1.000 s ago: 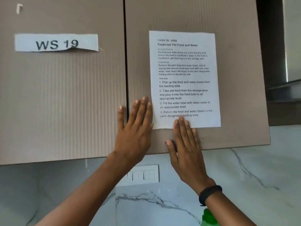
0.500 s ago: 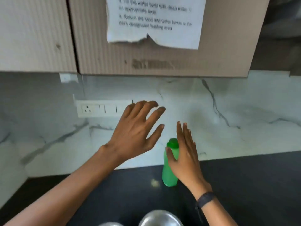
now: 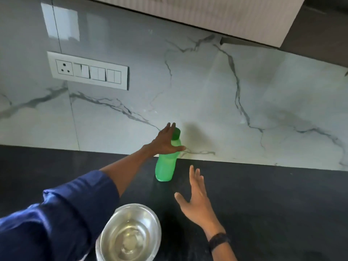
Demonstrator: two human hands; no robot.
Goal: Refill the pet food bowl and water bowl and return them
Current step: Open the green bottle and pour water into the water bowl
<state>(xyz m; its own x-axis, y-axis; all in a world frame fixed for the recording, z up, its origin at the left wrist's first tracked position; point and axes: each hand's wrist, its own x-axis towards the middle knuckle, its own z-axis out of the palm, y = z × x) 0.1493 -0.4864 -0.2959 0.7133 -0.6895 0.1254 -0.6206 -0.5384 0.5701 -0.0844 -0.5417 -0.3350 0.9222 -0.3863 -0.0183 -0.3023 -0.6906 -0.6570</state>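
A green plastic bottle [image 3: 165,167] with a darker green cap stands upright on the black counter [image 3: 263,194], close to the marble wall. My left hand [image 3: 165,142] reaches its upper part: the thumb lies across the front and the straight fingers run past the cap on the left side. My right hand [image 3: 197,200] hovers open over the counter, just right of and nearer than the bottle, holding nothing. A shiny steel bowl [image 3: 155,221] sits at the near edge of the view, below the bottle; its inside looks bare and reflective.
A white socket and switch panel [image 3: 88,71] is set in the marble backsplash at upper left. The underside of a wall cabinet [image 3: 216,10] overhangs the top of the view. A black band is on my right wrist.
My view dropped from the cabinet with the task sheet down to the counter. Both hands came off the cabinet door; my left hand went forward to the green bottle, and my right hand drew back from it.
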